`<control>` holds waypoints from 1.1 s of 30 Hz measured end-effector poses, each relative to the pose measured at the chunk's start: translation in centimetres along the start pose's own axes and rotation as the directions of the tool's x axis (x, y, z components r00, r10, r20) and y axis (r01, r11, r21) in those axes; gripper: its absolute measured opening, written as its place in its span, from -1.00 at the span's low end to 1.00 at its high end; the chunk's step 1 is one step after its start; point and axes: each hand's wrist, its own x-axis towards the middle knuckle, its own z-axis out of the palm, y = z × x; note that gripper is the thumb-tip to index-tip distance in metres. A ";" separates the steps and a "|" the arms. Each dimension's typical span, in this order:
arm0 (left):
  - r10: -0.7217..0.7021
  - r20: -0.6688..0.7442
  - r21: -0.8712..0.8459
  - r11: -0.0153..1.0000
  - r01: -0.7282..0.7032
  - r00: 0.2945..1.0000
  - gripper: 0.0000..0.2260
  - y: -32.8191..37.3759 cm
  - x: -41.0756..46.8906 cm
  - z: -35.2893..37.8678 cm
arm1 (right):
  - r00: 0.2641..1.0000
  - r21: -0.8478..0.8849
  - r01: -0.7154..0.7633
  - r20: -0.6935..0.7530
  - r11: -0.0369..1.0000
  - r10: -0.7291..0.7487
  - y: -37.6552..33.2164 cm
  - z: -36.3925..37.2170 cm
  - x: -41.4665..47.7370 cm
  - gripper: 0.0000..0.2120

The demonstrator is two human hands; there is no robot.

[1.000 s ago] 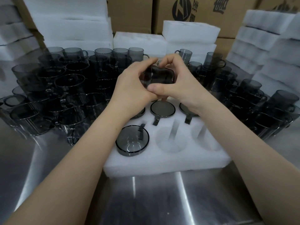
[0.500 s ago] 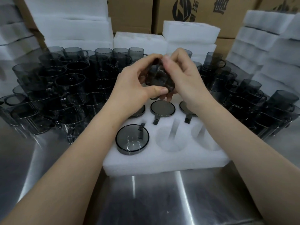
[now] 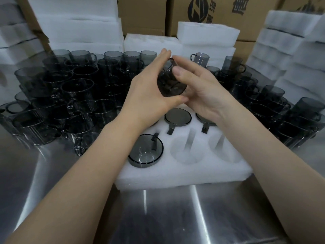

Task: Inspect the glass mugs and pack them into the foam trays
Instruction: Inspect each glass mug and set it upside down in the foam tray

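A smoky grey glass mug (image 3: 169,83) is held tilted above the white foam tray (image 3: 184,175), between both hands. My left hand (image 3: 149,88) cups its left side with fingers along the wall and thumb under the base. My right hand (image 3: 198,90) holds its right side, thumb pressed on the glass. The tray holds several mugs upside down in its round pockets, among them one at the front left (image 3: 145,150) and one in the middle row (image 3: 178,116). Two front pockets (image 3: 187,149) are hollow.
Many loose grey mugs crowd the steel table on the left (image 3: 70,95) and on the right (image 3: 274,110). Stacks of white foam trays (image 3: 290,50) and cardboard boxes (image 3: 228,11) stand behind. Bare steel table (image 3: 175,217) lies in front of the tray.
The mug has been turned between my hands, from lying sideways to tilted with its base toward me. My left fingers have straightened along its side. Both hands stayed above the tray.
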 end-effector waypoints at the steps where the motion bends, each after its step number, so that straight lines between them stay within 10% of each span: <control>1: 0.022 -0.019 -0.014 1.000 -0.023 1.000 -0.21 0.1 -0.1 0.0 | 0.998 -0.004 -0.036 0.055 0.999 0.036 0.1 0.1 -0.1 -0.58; 14: 0.113 0.015 -0.113 0.987 -0.111 0.993 -0.27 0.3 -0.4 -0.2 | 0.936 -0.073 -0.145 0.313 0.987 0.161 0.0 -0.1 -0.2 -0.55; 25: 0.234 -0.105 0.047 0.972 -0.230 0.967 -0.41 1.0 -0.6 0.3 | 0.998 -0.080 0.059 -0.034 0.995 -0.062 0.3 0.5 0.2 -0.54; 33: 0.258 -0.113 -0.036 0.964 -0.263 0.960 -0.41 0.8 -0.6 0.0 | 0.999 0.064 -0.037 0.034 0.997 0.035 -0.1 -0.3 0.1 -0.68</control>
